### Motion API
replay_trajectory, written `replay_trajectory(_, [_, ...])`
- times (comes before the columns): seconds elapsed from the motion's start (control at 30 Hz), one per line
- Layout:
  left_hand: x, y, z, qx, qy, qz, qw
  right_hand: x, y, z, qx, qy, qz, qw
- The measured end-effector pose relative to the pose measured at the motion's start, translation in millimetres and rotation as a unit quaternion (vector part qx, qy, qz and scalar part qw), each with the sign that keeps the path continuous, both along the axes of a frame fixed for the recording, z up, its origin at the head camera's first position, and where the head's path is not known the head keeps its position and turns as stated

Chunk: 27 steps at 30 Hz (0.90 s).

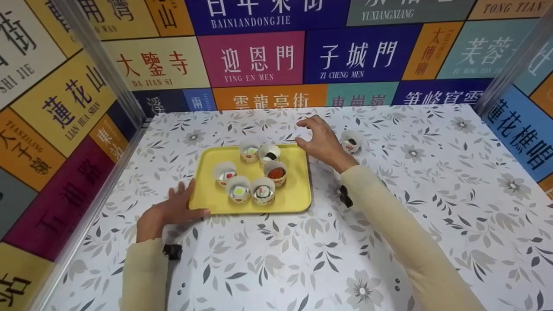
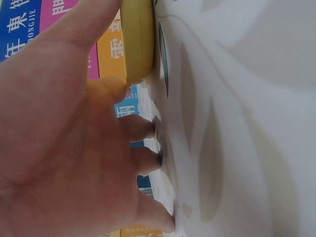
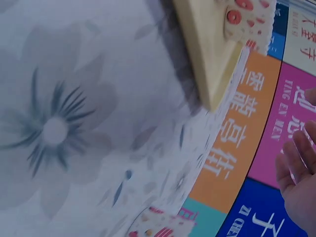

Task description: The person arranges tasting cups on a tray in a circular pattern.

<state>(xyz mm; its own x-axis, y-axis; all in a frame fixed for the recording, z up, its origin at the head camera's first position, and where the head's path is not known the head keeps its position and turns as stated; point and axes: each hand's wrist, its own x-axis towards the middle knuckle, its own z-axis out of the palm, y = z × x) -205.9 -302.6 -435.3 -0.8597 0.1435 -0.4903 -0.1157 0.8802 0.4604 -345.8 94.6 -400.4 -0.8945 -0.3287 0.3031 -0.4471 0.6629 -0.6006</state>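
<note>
A yellow tray lies on the table bearing several small paper cups with printed sides. Each holds a small piece of food, such as sushi with an orange topping. My left hand holds the tray's near left corner, thumb along the front edge and index finger at the left side; its other fingertips rest on the table. Above the tray's far right corner, my right hand is held with thumb and fingers apart and nothing between them. Another filled cup stands just right of that hand.
A white tablecloth with grey leaves and flowers covers the table. Panels with coloured signs rise behind it and at both sides. Dark straps show at the wrists.
</note>
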Motion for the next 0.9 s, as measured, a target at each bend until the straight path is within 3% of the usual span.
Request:
replay_trajectory(0.53, [0.5, 2, 1.7, 0.006, -0.003, 0.010, 0.9999, -6.9, 61, -22.2, 0.009, 0.006, -0.126, 0.992])
replay_trajectory(0.7, [0.1, 3, 2.2, 0.005, 0.000, 0.010, 0.9999, -8.9, 76, -22.5, -0.018, -0.044, -0.165, 0.985])
replay_trajectory(0.9, [1.3, 2, 0.9, 0.002, 0.000, 0.007, 1.0000, -5.9, 89, -27.0, -0.048, -0.082, -0.174, 0.980])
